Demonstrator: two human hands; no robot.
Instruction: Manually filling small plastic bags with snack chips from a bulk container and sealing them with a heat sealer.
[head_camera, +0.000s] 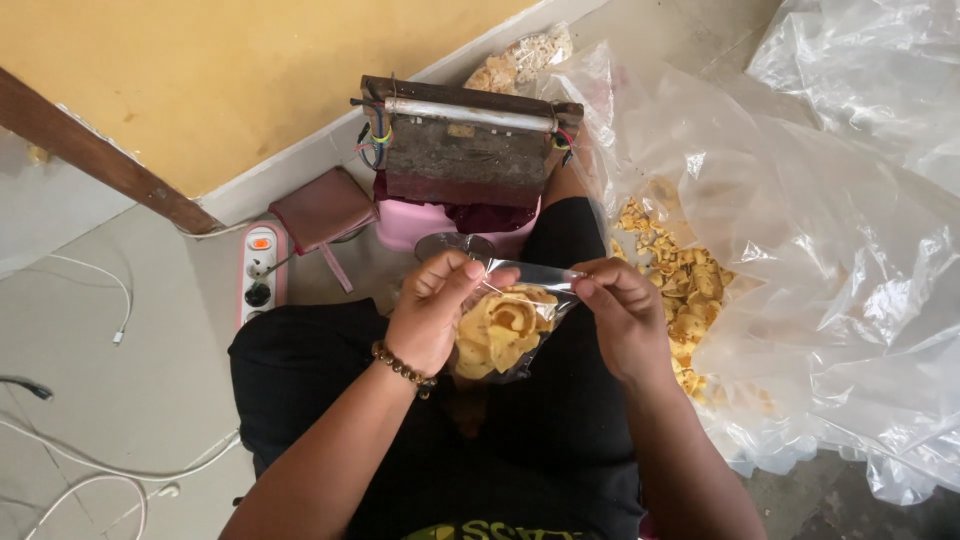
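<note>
A small clear plastic bag (505, 335) filled with yellow curled chips sits over my lap. My left hand (432, 312), with a bead bracelet at the wrist, pinches the bag's top left edge. My right hand (625, 315) pinches the top right edge, and the bag's mouth is stretched flat between them. Just beyond the hands stands a worn metal-and-wood sealing device (462, 150) with coloured wires, resting on a pink stand (410, 222).
A very large clear plastic sack (800, 250) holding loose yellow chips (690, 290) lies at my right. A white power strip (261, 272) and a brown pouch (322, 208) lie at the left by the yellow wall. White cables (110, 470) trail over the floor.
</note>
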